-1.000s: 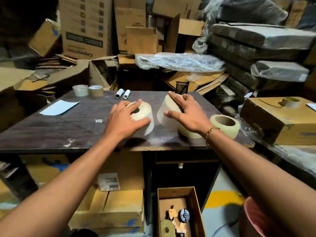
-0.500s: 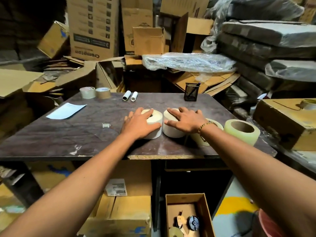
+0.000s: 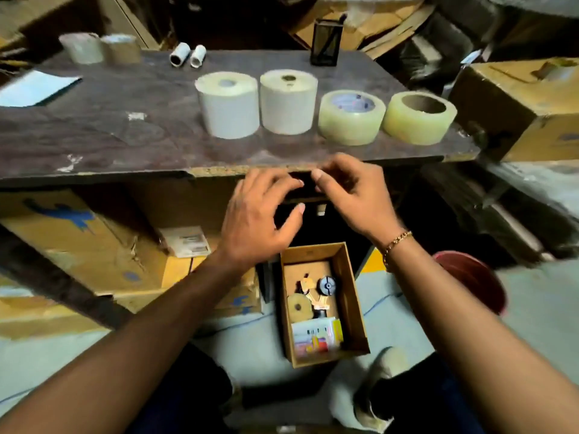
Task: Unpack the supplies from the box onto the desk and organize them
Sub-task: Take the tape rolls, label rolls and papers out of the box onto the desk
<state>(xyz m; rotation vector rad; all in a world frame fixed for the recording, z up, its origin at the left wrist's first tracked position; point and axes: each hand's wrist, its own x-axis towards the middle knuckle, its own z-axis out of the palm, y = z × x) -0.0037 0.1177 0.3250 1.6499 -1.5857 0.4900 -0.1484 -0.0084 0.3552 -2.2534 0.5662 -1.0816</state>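
**Below the Desk Edge, Two Empty Hands Over the Box**

Below the front edge of the dark wooden desk (image 3: 94,133), the left hand (image 3: 253,214) and right hand (image 3: 354,195) hovered with fingers loosely spread, holding nothing. The open brown cardboard box (image 3: 352,296) sat on the floor beneath, small supplies inside. Two white paper rolls (image 3: 228,104) and two clear tape rolls (image 3: 351,117) lined the desk near its edge; a rising hand could probably knock one off.

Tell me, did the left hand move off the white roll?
Yes. The left hand has come back toward the person, off the left white roll, and now hangs empty below the desk's front edge, above the open box.
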